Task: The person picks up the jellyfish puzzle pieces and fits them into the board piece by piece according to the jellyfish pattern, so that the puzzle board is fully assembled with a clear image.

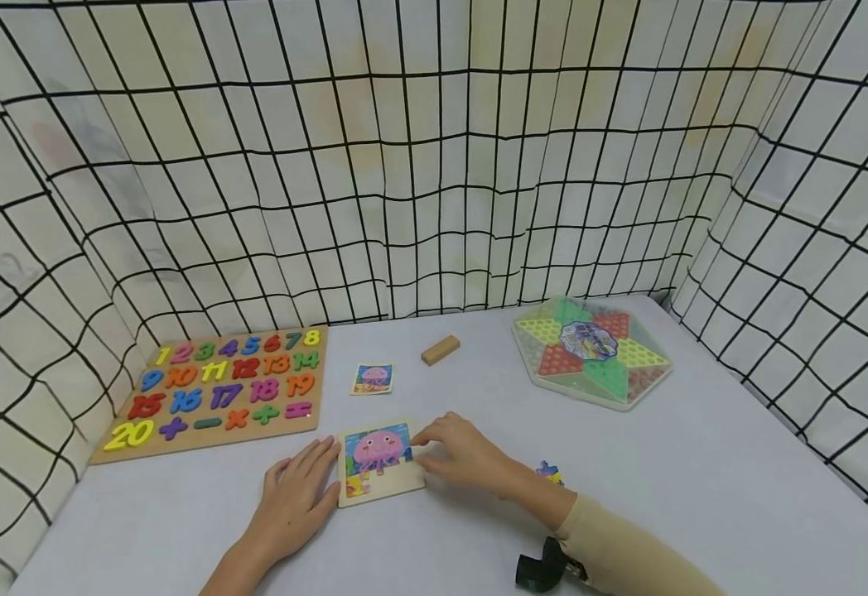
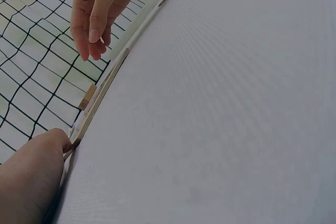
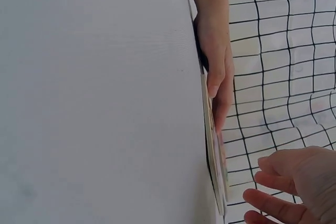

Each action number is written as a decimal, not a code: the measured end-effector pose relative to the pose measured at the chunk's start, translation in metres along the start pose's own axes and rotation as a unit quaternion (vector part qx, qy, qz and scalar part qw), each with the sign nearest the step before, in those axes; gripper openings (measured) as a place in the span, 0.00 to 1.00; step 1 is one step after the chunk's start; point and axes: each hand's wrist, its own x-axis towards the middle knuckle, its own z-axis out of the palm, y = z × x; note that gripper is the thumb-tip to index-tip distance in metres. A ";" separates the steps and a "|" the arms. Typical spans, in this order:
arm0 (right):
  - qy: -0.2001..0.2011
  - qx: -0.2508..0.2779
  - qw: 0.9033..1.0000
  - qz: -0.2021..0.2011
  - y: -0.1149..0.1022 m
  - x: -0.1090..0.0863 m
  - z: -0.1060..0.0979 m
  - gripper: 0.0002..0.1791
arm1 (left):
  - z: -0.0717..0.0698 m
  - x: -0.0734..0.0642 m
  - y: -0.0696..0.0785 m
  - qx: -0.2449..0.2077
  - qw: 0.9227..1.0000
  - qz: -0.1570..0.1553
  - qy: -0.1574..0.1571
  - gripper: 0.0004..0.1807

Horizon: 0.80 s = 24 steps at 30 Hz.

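Observation:
A square wooden jigsaw puzzle board (image 1: 398, 480) lies on the table in front of me. Pieces showing a pink jellyfish (image 1: 378, 448) fill its upper part and lower left corner, while bare wood shows at the lower right. My left hand (image 1: 291, 495) rests on the table with relaxed fingers, its fingertips at the board's left edge. Over the right edge hovers my right hand (image 1: 465, 451). In the right wrist view the fingers (image 3: 273, 205) are apart and hold nothing. Close to my right forearm lies a blue and yellow puzzle piece (image 1: 549, 473), partly hidden by it.
Behind the board lie a small jellyfish picture card (image 1: 372, 378) and a wooden block (image 1: 441, 350). A colourful number board (image 1: 214, 389) is on the left, a hexagonal Chinese checkers board (image 1: 590, 352) at the back right. Black netting (image 1: 434, 165) surrounds the table. A black object (image 1: 542, 569) is under the right sleeve.

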 end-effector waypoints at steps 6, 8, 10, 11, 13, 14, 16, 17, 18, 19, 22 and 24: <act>-0.005 -0.008 1.000 0.013 0.010 -0.018 -0.008 0.14 | 0.000 0.000 0.001 0.002 1.000 0.002 0.002 0.29; -0.008 -0.017 1.000 0.017 0.014 -0.025 -0.010 0.15 | -0.001 0.000 0.002 0.003 1.000 0.005 0.006 0.29; -0.012 -0.031 0.999 0.016 0.018 -0.032 -0.012 0.15 | -0.001 0.000 0.002 0.003 1.000 0.008 0.010 0.29; -0.014 -0.037 0.999 0.015 0.020 -0.035 -0.014 0.15 | -0.001 0.000 0.002 0.004 1.000 0.008 0.010 0.29; -0.018 -0.042 0.999 0.012 0.024 -0.042 -0.017 0.16 | -0.001 0.000 0.002 0.004 1.000 0.006 0.009 0.29; -0.017 -0.042 0.999 0.007 0.025 -0.046 -0.018 0.16 | -0.001 0.000 0.002 0.004 1.000 0.005 0.006 0.29; -0.019 -0.045 0.999 -0.001 0.028 -0.053 -0.022 0.16 | 0.000 0.000 0.001 0.004 1.000 0.001 0.002 0.29; -0.019 -0.047 0.999 -0.007 0.028 -0.056 -0.023 0.17 | 0.000 0.000 0.001 0.004 1.000 -0.002 0.000 0.29; -0.019 -0.050 0.998 -0.012 0.030 -0.060 -0.025 0.18 | -0.001 0.000 0.001 0.002 1.000 -0.002 -0.001 0.29; -0.020 -0.055 0.998 -0.018 0.031 -0.063 -0.026 0.18 | -0.001 0.000 0.001 0.001 1.000 -0.003 -0.001 0.29; -0.021 -0.064 0.997 -0.030 0.035 -0.072 -0.029 0.20 | -0.001 0.000 0.001 0.000 1.000 -0.004 -0.002 0.29; -0.019 -0.064 0.997 -0.037 0.038 -0.077 -0.029 0.20 | -0.001 0.000 0.001 0.001 1.000 -0.004 -0.003 0.29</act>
